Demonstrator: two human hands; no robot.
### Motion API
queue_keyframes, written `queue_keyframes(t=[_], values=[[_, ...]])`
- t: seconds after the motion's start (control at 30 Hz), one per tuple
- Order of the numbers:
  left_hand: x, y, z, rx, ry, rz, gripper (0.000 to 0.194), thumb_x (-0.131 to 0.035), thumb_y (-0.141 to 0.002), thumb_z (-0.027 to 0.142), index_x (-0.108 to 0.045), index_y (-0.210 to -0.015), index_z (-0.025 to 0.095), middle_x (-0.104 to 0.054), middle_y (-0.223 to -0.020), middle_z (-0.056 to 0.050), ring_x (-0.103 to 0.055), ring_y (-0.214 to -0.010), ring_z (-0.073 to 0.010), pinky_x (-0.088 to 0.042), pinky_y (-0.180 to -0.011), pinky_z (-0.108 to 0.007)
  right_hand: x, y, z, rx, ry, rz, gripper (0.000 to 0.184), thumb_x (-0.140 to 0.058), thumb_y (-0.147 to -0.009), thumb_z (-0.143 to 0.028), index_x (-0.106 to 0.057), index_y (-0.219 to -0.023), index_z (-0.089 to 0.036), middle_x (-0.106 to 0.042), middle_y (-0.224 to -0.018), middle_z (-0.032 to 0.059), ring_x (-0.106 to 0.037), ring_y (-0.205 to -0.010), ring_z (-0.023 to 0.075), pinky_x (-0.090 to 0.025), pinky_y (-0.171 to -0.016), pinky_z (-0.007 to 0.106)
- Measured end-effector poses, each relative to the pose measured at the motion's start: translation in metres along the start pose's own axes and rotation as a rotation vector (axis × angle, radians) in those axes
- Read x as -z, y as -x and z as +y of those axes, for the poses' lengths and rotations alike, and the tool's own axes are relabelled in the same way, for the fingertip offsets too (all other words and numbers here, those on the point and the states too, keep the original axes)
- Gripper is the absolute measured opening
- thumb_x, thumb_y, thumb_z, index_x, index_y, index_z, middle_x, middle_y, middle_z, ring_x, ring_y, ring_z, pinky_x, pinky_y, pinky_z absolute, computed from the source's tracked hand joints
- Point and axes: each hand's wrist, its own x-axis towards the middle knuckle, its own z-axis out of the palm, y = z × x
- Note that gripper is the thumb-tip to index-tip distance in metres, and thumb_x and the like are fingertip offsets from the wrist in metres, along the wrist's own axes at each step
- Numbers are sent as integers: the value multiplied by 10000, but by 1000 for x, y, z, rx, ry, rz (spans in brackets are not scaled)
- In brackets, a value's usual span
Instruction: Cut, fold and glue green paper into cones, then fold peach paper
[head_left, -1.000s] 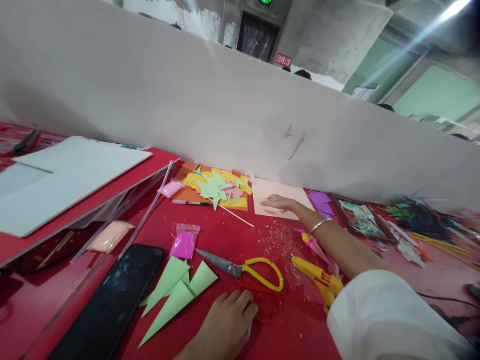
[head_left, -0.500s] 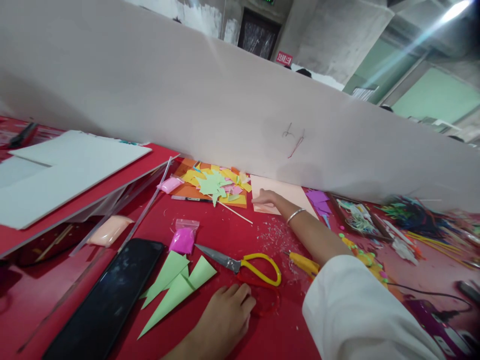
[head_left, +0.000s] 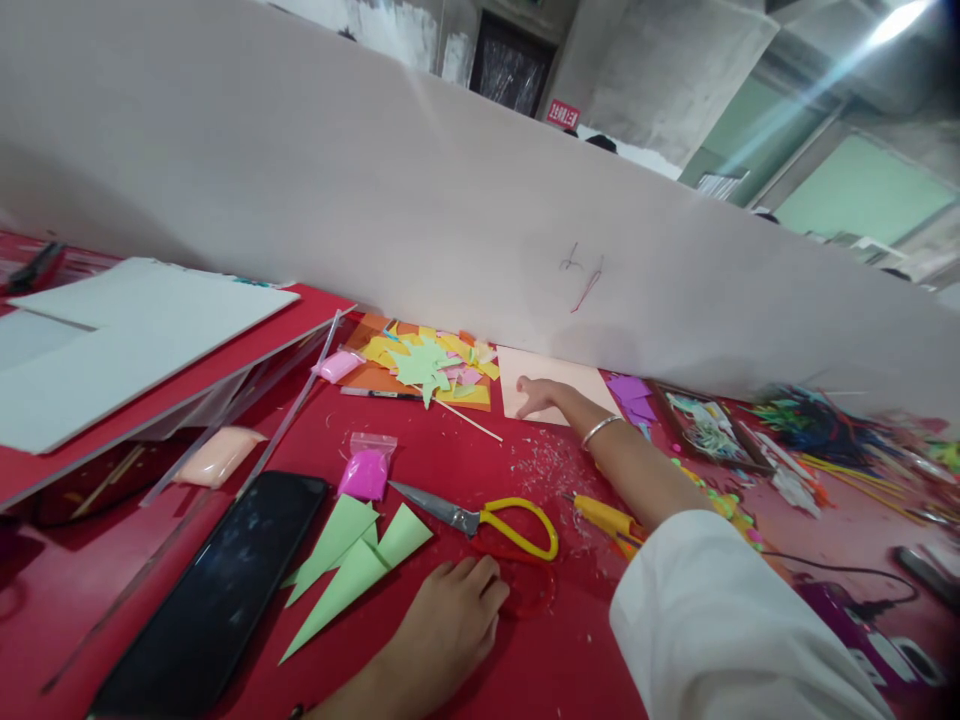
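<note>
Right hand (head_left: 538,396): thumb and fingers parted over smooth, pale paper (head_left: 586,382)
Left hand (head_left: 454,612): curled; cannot tell if gripping
Scissors (head_left: 470,522): metal blades, looped handles
Green paper (head_left: 343,588): pointed cones

Behind the pale partition (head_left: 337,180) are a dark doorway (head_left: 512,65), a grey concrete wall (head_left: 667,75) and, farther right, a green wall (head_left: 866,190) and a bright strip light (head_left: 898,22); before it, a red table (head_left: 566,660).
</note>
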Motion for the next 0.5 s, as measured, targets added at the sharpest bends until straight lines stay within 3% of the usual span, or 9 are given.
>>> queue_keyframes(t=[0.17, 0.4, 0.5], values=[[-1, 1, -1, -7, -3, 15, 170, -449, -787, 165, -519, -928, 231, -555, -988, -5, -529, -832, -172, -434, -712, -301, -2, 7, 1, 66, 121, 18, 873, -661, -547, -477, -301, -1285, -181, -465, -1230, 168, -482, -1061, 334, -404, -824, 409], [0, 0, -1, -1, 9, 5, 179, -444, -791, 167, -527, -938, 227, -549, -994, -11, -526, -839, -158, -417, -732, -275, -1, 4, 3, 91, 178, 7, 969, -629, -507, -617, -276, -1299, -183, -425, -1275, 156, -469, -1085, 315, -411, -824, 373], [2, 1, 1, 1, 8, 4, 182, -443, -790, 160, -525, -940, 224, -546, -1010, -15, -524, -840, -156, -417, -733, -273, -2, 5, 2, 82, 190, 32, 838, -613, -584, -569, -319, -1273, -194, -479, -1218, 145, -502, -1041, 300, -421, -804, 370]])
